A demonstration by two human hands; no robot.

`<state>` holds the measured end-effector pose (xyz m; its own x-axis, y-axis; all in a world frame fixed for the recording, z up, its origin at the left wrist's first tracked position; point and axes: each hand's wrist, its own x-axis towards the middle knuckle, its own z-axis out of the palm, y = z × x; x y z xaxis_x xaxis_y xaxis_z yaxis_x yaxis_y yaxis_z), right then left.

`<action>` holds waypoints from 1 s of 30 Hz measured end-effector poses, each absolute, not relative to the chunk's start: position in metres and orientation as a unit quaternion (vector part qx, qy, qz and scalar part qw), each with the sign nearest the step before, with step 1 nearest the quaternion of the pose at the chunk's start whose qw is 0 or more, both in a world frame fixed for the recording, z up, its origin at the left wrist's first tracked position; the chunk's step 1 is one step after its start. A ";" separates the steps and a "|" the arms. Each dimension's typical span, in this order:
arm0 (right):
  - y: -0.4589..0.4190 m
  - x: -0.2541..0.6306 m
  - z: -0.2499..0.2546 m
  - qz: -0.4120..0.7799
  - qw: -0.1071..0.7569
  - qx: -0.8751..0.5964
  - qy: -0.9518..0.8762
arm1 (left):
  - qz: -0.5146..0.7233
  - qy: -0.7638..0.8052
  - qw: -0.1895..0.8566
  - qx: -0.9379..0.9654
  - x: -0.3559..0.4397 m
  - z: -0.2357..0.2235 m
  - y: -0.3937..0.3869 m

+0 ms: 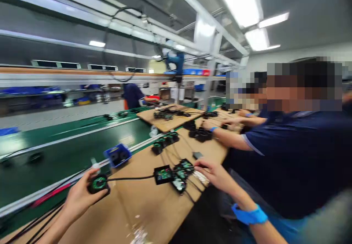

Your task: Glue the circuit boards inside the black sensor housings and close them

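Note:
My left hand [79,196] grips a round black housing [99,183] with a green circuit board inside. A black cable [130,178] runs from that housing to an open black box [163,175] with a green circuit board. Beside this box lie more small open boxes [183,167] of the same kind, partly overlapping, with cables trailing off them. My right hand [210,172], wearing a blue wristband, is at their right edge. Its thumb and fingers are pinched on what looks like a thin black cable; the fingertips are slightly blurred.
A blue bin [118,156] with black parts stands at the board's left edge. Several round housings [165,141] stand in a row farther back. Beyond is another brown board [170,117] with parts. A green conveyor [68,163] runs left. A co-worker [291,152] sits close at right.

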<state>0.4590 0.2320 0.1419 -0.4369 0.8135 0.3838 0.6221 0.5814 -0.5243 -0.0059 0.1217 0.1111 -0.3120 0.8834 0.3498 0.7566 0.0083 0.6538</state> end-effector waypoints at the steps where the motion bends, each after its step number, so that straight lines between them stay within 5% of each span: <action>1: 0.244 0.447 0.137 0.158 0.291 -0.419 -0.845 | 0.405 0.709 0.086 0.571 -0.009 0.112 0.104; 8: 0.237 0.287 0.095 0.156 0.195 -0.334 -0.909 | 0.442 0.721 0.071 0.529 -0.012 0.090 0.039; 13: 0.153 0.178 0.090 0.328 0.089 -0.182 -0.923 | 0.484 0.709 0.119 0.499 -0.009 0.071 0.027; 25: 0.186 0.136 0.087 0.464 0.123 -0.140 -0.866 | 0.574 0.486 0.597 0.278 -0.014 0.075 0.008; 30: 0.217 0.111 0.067 0.456 0.116 -0.164 -0.867 | 0.577 0.447 0.657 0.187 -0.015 0.070 0.008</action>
<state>0.1110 0.2175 0.0673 -0.9194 0.3898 0.0530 0.1776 0.5315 -0.8282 -0.0149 0.0079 0.0699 -0.0656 0.9259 -0.3721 -0.5911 0.2644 0.7620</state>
